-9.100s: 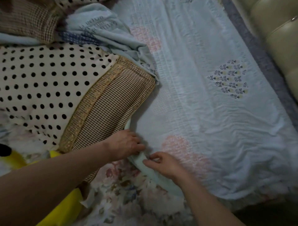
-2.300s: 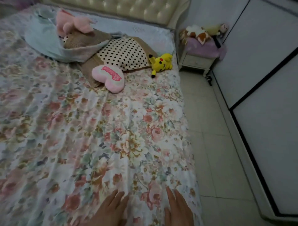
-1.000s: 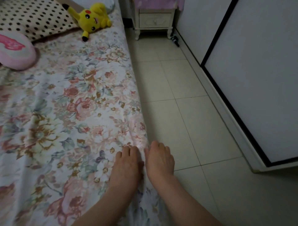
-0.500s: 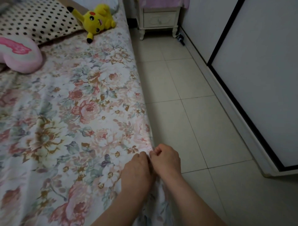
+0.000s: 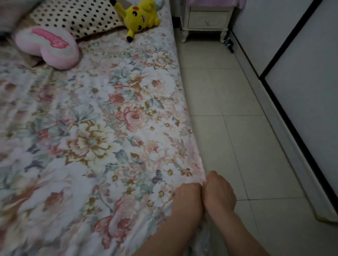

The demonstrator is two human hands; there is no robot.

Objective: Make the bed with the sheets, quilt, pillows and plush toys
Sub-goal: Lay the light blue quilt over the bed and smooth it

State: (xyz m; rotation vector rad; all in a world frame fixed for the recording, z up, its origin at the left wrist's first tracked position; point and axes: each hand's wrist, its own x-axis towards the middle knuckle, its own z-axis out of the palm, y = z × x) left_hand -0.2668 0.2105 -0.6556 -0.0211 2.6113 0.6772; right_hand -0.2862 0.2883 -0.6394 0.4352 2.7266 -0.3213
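Already the floral sheet (image 5: 109, 128) lay spread, the left hand (image 5: 188, 198) and right hand (image 5: 219, 193) pinching its edge at lower right, while the dotted pillow (image 5: 73, 16) and yellow plush toy (image 5: 139, 15) at the top seemingly awaited arranging.

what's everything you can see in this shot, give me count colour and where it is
floral sheet: one, white with pink and green flowers, spread over the bed
polka-dot pillow: one, cream with black dots, top left on the bed
heart cushion: one, pink, on the sheet in front of the pillow
plush toy: one, yellow, lying against the pillow's right end
nightstand: one, off-white, on the floor beside the bed's top corner
cloth: one, purple-pink, on top of the nightstand
floor: pale tiles, right of the bed
panels: white with black trim, far right
left hand: one, at the sheet's right edge, fingers curled on it
right hand: one, touching the left hand, gripping the same edge
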